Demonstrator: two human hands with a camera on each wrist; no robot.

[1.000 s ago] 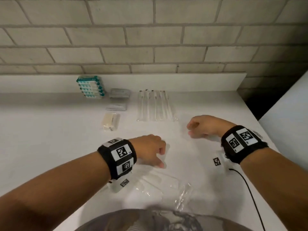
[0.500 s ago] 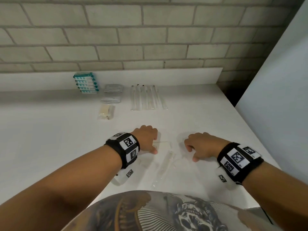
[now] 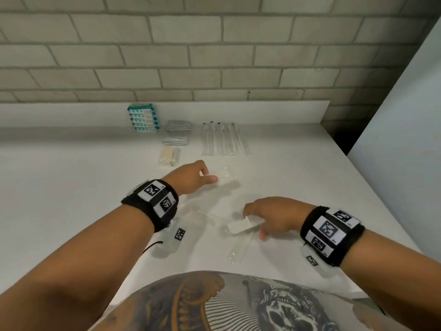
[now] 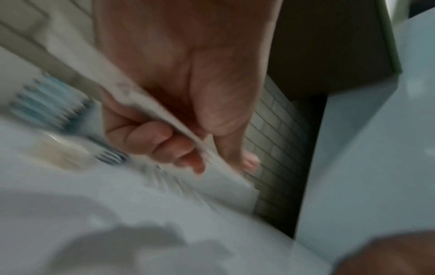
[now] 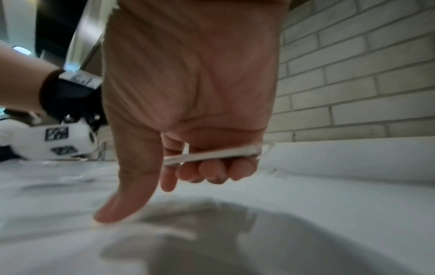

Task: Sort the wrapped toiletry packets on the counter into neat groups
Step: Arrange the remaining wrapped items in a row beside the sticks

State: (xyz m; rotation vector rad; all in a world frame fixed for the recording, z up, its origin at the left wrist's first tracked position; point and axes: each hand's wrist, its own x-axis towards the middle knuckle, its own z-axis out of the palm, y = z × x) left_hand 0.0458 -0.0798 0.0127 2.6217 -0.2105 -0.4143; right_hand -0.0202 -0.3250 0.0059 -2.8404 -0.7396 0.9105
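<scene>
Step in hand: both hands carried 1 wrapped comb each toward the sorted rows at the back of the counter point(image 3: 71, 187).
How to do it well: lay each packet flat and parallel to its own kind, just beside the last one – not across the toothbrush row point(image 3: 224, 139); release only when it rests on the surface.
Left hand point(image 3: 191, 176): fingers curled, thumb on top, pinching a clear packet point(image 3: 223, 174) by its near end; the wrist view was blurred, so the content is probably a comb.
Right hand point(image 3: 274, 217): 3 fingers curled under a white comb packet point(image 3: 241, 225), thumb pointing down and free of it.
Still loose: 2 clear packets – one point(image 3: 238, 249) below the right hand, one point(image 3: 207, 215) between the arms.
Already grouped: teal tubes point(image 3: 143, 118), grey sachets point(image 3: 179, 126), beige item point(image 3: 168, 155).
</scene>
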